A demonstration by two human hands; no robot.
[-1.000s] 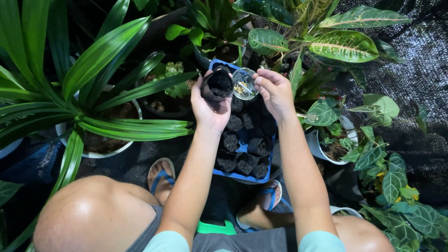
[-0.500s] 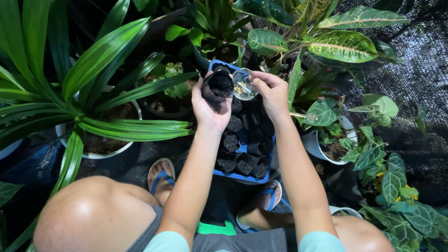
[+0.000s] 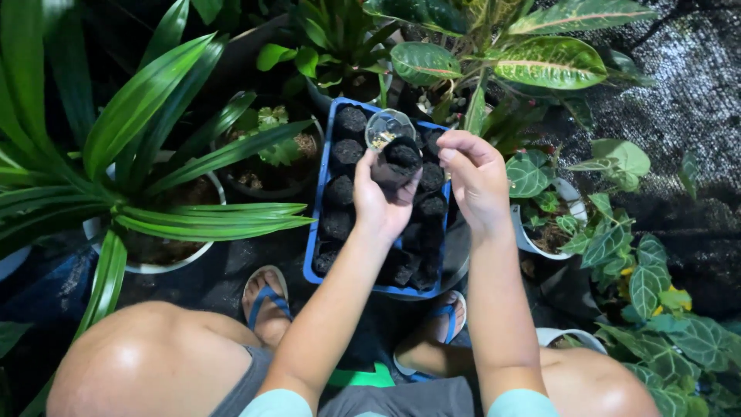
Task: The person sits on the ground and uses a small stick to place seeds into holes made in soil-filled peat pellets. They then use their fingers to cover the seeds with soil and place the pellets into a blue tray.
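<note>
Head view, near to far: bare knees at the bottom edge, feet in blue-strapped sandals [image 3: 266,297] on dark ground just before the near edge of a blue seedling tray [image 3: 312,232]. Left hand [image 3: 382,205] raised over the tray's middle, fingers closed around a small black soil-filled pot [image 3: 397,161], held upright above the rows of similar black pots [image 3: 340,224] packed in the tray. Right hand [image 3: 475,174] just beside that pot on its right, fingertips pinched together; whether anything sits between them cannot be told. Small clear cup [image 3: 388,127] with pale bits inside, just behind the held pot near the tray's far edge. Left of the tray, a long-leaved plant in a white pot [image 3: 166,259]; beyond the far edge, broad variegated leaves [image 3: 552,62]; to the right, veined foliage over black mesh ground cloth [image 3: 695,100].
</note>
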